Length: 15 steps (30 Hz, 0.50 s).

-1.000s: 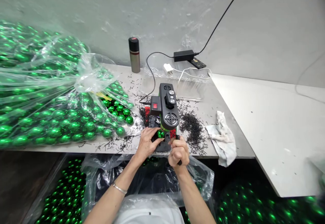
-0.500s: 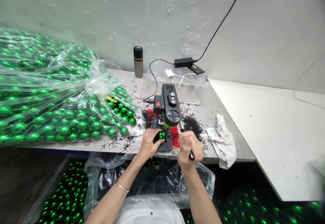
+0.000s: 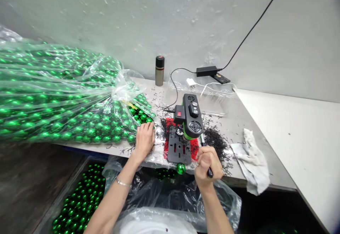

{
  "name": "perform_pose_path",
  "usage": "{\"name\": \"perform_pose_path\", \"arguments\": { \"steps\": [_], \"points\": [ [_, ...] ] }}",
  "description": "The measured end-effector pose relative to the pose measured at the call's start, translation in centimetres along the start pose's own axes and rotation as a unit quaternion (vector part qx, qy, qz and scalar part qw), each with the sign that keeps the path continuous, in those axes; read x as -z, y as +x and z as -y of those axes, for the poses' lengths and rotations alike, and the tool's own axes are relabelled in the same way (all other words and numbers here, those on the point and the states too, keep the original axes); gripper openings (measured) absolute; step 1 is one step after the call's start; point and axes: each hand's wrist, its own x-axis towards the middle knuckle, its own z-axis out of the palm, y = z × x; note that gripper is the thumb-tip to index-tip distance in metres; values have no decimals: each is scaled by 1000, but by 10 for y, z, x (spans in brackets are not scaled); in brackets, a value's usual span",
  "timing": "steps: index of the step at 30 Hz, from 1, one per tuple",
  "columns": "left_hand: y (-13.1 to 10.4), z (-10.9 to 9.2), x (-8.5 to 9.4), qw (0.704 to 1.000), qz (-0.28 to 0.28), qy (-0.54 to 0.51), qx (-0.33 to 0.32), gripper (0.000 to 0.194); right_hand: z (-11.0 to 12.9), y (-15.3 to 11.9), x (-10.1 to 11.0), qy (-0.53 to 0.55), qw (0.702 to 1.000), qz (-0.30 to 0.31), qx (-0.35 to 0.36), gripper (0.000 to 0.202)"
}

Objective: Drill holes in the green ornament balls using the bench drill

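Note:
My right hand is wrapped round the black-gripped lever of a small black-and-green press drill. Beneath the drill head lies a slotted black base plate. At the plate's front edge is a shiny green bauble, touched by neither hand. My left hand is at the mouth of a clear plastic bag full of green baubles, its fingers curled together beside loose baubles. Its fingertips are hidden, so what they hold cannot be made out.
Black shavings and a red mat surround the press. A bottle, a power adapter and a clear plastic tray stand behind. On the right lies a white rag. Below the table edge hangs an open plastic bag.
My left hand has left the bauble under the drill and moved left to the bag. That bauble now sits at the plate's front edge. My right hand stays on the lever; the view has shifted.

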Motion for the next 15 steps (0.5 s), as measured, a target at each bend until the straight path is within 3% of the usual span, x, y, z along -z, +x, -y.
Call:
{"name": "perform_pose_path", "arguments": {
  "steps": [4,7,9,10,12,14,15],
  "points": [
    [21,8,-2,999,35,-32,8,10,0,1,0,8,1000,13,8,30],
    [17,5,0,995,40,-83,23,18,0,0,0,12,1000,18,16,29],
    [11,-1,4,976,54,-193,89,30,0,0,0,11,1000,19,19,29],
    [8,-6,6,950,69,-273,136,36,0,0,0,9,1000,19,20,29],
    [1,-16,9,865,109,-434,227,44,0,1,-1,6,1000,16,20,30],
    [-6,-25,7,775,143,-542,291,49,1,3,-1,5,1000,12,19,30],
    [-9,-29,5,745,153,-570,311,52,1,3,-1,6,1000,12,19,30]
  ]
}}
